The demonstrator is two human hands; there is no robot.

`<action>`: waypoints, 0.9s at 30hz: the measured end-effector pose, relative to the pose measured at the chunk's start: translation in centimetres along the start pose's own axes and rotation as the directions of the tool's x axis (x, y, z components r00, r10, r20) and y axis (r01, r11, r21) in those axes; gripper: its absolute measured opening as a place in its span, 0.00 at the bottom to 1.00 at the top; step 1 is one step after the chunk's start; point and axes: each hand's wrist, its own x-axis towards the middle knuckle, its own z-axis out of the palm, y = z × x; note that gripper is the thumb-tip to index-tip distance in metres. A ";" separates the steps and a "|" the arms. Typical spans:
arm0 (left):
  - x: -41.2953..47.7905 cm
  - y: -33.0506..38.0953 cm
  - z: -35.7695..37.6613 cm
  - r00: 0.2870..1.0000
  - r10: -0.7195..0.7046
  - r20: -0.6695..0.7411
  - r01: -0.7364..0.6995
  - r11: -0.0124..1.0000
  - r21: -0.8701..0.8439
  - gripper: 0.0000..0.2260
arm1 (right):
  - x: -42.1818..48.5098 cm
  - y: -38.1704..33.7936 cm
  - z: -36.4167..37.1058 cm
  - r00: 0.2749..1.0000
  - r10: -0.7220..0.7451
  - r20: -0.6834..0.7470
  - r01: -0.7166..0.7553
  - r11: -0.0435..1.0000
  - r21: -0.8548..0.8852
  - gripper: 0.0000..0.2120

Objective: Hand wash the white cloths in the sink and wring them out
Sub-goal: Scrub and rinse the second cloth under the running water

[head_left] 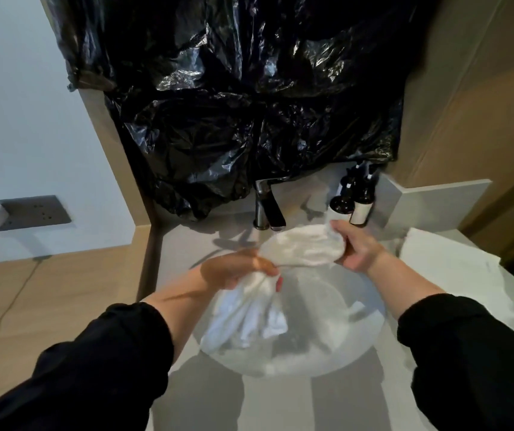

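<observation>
step: wringing, judged | white cloth (pixel 299 247) is being held above sink (pixel 371 331), frame centre, lower end hanging into it | bunched middle is being clutched by left grip (pixel 237 269); upper end is being clutched by right grip (pixel 357 248) | next: opposed twisting over the sink is probably being called for

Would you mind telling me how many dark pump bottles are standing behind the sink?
2. One dark bottle stands just right of the tap; a white-labelled bottle stands beside it, further right. Another may be hidden behind them.
</observation>
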 end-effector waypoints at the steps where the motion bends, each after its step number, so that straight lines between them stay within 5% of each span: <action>1: 0.1 -0.1 -0.5 1.000 -0.018 0.001 0.018 1.000 0.002 0.08 | 0.6 1.4 -0.2 1.000 0.021 0.020 -0.023 0.998 0.065 0.16; 4: 0.4 -0.1 -1.4 0.985 -0.139 -0.105 0.141 0.990 0.015 0.04 | 2.5 5.6 -0.8 0.994 0.084 0.076 -0.105 0.938 0.330 0.44; 5: 0.6 -0.2 -2.0 0.975 -0.166 -0.149 0.170 0.985 0.021 0.06 | 2.9 6.8 -0.7 0.992 0.104 0.075 -0.126 0.897 0.424 0.46; 9: 0.6 -0.1 -3.7 0.968 -0.189 -0.164 0.191 0.981 -0.003 0.14 | 4.1 10.7 0.8 0.980 0.199 -0.012 -0.132 0.692 0.709 0.25; 11: 1.0 0.0 -4.1 0.945 -0.179 -0.273 0.203 0.977 0.063 0.18 | 5.0 12.2 1.8 0.966 0.259 0.000 -0.155 0.578 0.801 0.28; 13: 1.7 -0.3 -4.7 0.918 -0.176 -0.354 0.224 0.969 0.099 0.15 | 6.1 13.3 3.5 0.951 0.309 0.034 -0.222 0.598 0.770 0.33; 17: 2.4 -0.4 -6.1 0.952 -0.219 -0.212 0.207 0.975 -0.077 0.10 | 7.8 14.2 6.6 0.928 0.342 0.147 -0.345 0.641 0.686 0.42; 20: 2.3 -0.4 -7.3 0.952 -0.263 -0.158 0.252 0.964 -0.085 0.19 | 8.6 13.9 6.4 0.970 0.168 0.174 -0.242 0.661 0.710 0.44; 24: 2.4 0.2 -7.3 0.925 -0.295 -0.241 0.297 0.954 -0.030 0.03 | 10.1 12.8 5.0 0.988 0.067 0.142 -0.142 0.767 0.626 0.37; 27: 2.8 0.4 -7.4 0.887 -0.335 -0.318 0.382 0.919 0.097 0.06 | 10.0 11.6 4.5 0.993 0.010 0.119 -0.063 0.892 0.448 0.37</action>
